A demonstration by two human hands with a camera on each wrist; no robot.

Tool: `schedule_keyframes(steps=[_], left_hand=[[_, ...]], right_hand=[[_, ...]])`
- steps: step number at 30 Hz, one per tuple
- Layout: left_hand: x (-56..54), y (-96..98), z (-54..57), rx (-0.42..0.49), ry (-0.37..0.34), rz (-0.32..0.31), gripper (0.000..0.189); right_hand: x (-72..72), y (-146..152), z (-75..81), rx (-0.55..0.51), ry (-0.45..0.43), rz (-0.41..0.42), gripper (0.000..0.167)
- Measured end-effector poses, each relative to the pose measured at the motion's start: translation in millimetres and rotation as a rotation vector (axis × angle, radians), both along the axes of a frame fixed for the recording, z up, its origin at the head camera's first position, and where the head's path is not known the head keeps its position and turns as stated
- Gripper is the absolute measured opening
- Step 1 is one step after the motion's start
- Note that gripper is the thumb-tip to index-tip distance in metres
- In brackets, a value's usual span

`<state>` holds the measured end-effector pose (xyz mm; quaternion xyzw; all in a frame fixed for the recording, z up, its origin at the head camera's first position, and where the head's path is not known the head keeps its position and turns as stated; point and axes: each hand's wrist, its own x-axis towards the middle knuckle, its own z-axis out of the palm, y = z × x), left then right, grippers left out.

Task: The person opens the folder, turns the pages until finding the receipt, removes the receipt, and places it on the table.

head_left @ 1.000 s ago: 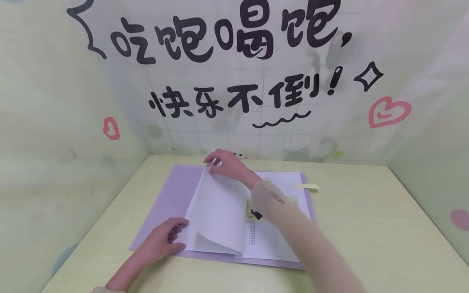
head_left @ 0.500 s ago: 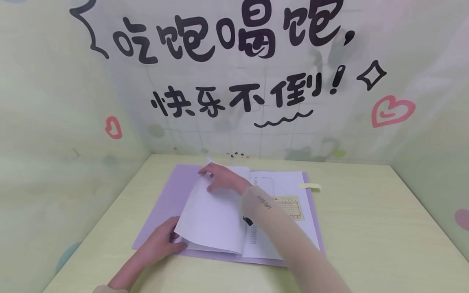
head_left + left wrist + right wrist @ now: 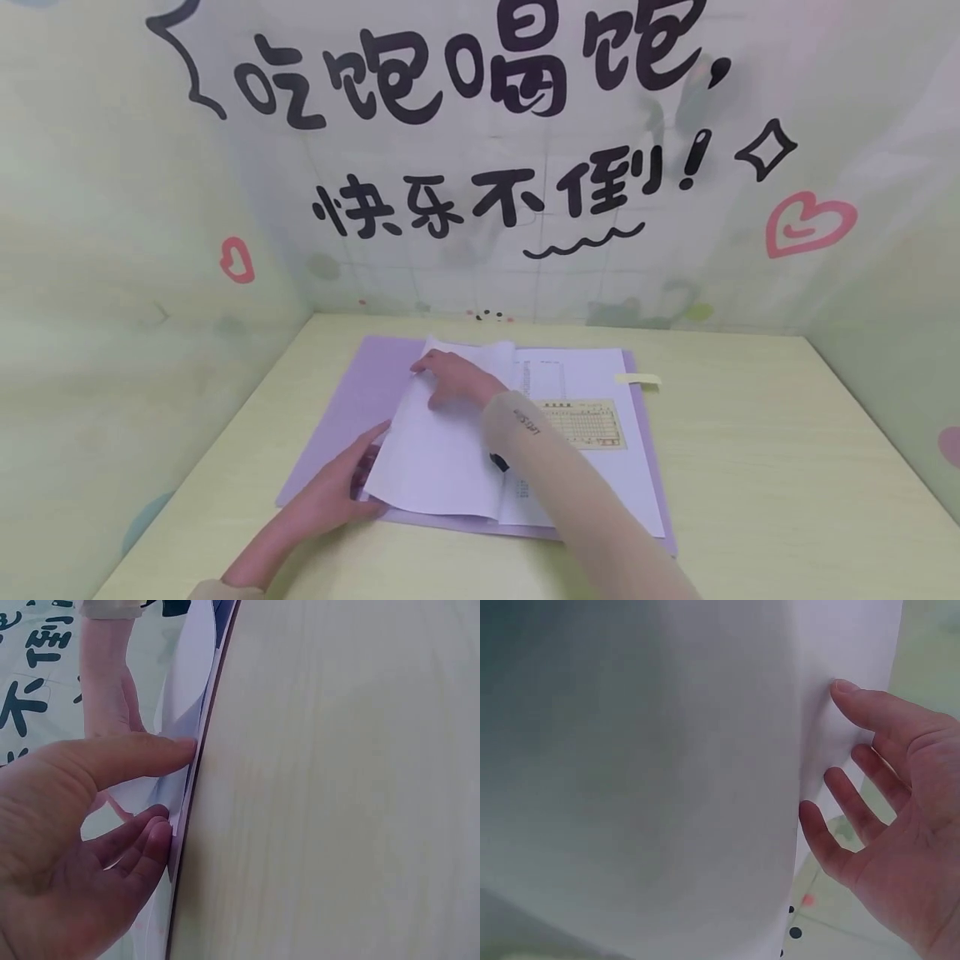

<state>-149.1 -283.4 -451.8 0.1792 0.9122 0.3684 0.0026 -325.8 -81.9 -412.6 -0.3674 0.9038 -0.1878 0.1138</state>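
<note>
A purple folder lies spread on the table with white printed sheets in it. One white page is turned over to the left. My right hand touches that page near its top, fingers spread; in the right wrist view the hand is beside the sheet with nothing pinched. At the folder's lower left, my left hand rests by the page's corner. In the left wrist view its straight thumb touches the sheets' edge and the loosely bent fingers lie against the folder.
A yellowish printed form lies on the right-hand page, partly behind the right sleeve. A pale yellow tab sticks out past the folder's right edge. The light wooden table meets a printed backdrop behind.
The page has swung over to the left and lies flatter. My right hand has moved down with it, and its fingers have let go of the edge. More of the yellowish form shows.
</note>
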Motion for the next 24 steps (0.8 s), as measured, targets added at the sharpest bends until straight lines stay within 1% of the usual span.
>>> schedule_keyframes(steps=[4,6,9,13,16,19,21,24], left_hand=[[0.9,0.4,-0.7,-0.075,0.030,0.008,0.100],[1.5,0.8,-1.1,-0.113,0.053,0.018,0.094],[1.8,1.6,-1.9,-0.138,0.076,0.029,0.084],[1.8,2.3,-0.7,-0.121,0.057,0.044,0.074],[1.5,2.7,1.3,-0.107,0.028,0.047,0.072],[1.0,2.3,1.7,-0.120,0.036,0.043,0.072],[0.5,2.1,0.8,-0.119,0.046,0.048,0.069],[-0.7,2.6,-0.9,-0.118,0.098,0.054,0.058]], right_hand=[[1.5,-1.0,-0.8,0.019,-0.024,-0.014,0.066],[2.5,-1.4,-0.5,0.030,-0.030,-0.016,0.068],[3.2,-1.8,-1.5,0.061,-0.014,-0.004,0.066],[3.5,-0.2,-3.7,0.082,-0.016,0.002,0.056],[3.5,2.0,-4.6,0.068,-0.054,-0.013,0.050],[3.2,3.2,-5.7,0.065,-0.070,-0.020,0.049],[2.7,3.5,-6.1,0.073,-0.061,-0.011,0.049],[2.5,4.1,-5.1,0.083,-0.044,-0.001,0.049]])
